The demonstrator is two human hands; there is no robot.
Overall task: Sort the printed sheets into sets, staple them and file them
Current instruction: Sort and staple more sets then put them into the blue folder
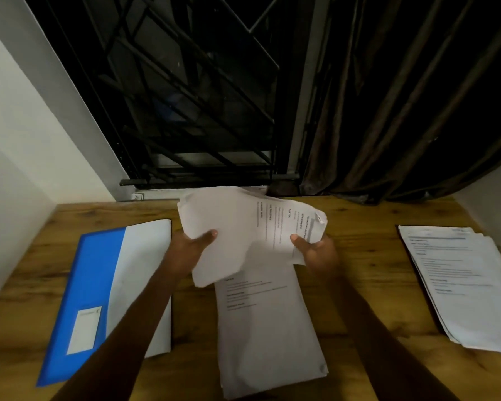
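I hold a bundle of printed sheets up over the middle of the wooden desk. My left hand grips its left edge with the thumb on top. My right hand grips its right edge, thumb on top as well. The bundle sags and curls between them. Under it a second stack of printed sheets lies flat in the centre of the desk. A third stack of printed sheets lies at the right edge. A blue and white file folder lies on the left.
A barred window and a dark curtain rise behind the desk's far edge. White walls close in on the left and right sides.
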